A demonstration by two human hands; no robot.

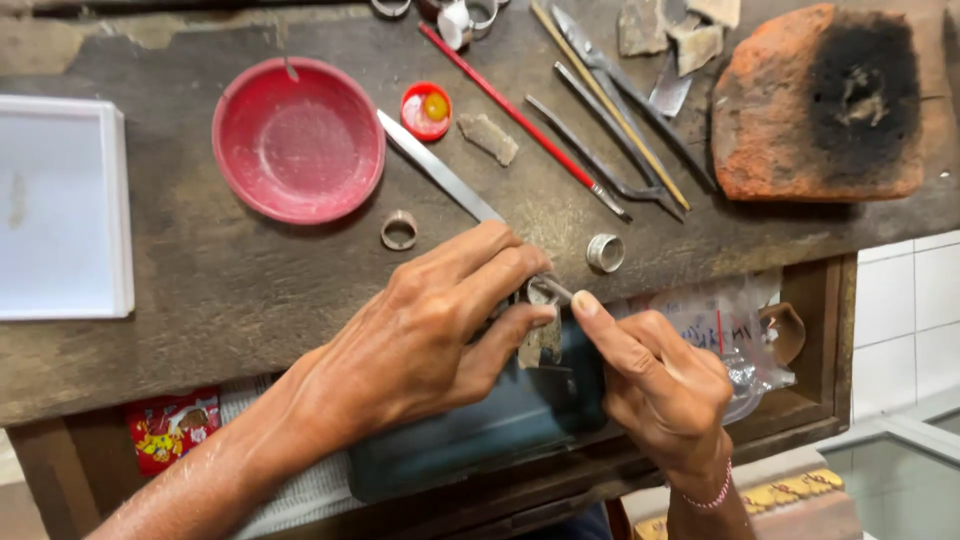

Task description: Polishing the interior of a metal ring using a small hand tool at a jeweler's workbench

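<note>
My left hand (440, 330) pinches a small metal ring (540, 293) at the front edge of the worn wooden bench (200, 270). My right hand (660, 385) grips a thin metal tool (556, 290) whose tip touches that ring. Both hands hover over a dark teal block (480, 430) in the open drawer below. A long flat metal file (440, 168) lies just behind my left fingers.
A red bowl (298, 140), a red cap (426, 110), two loose rings (399, 230) (605, 252), a white tray (60, 210) at left. Tweezers, rods and a red-handled brush (520, 118) lie at the back; a charred brick (825, 100) sits at right. A plastic bag (735, 335) fills the drawer.
</note>
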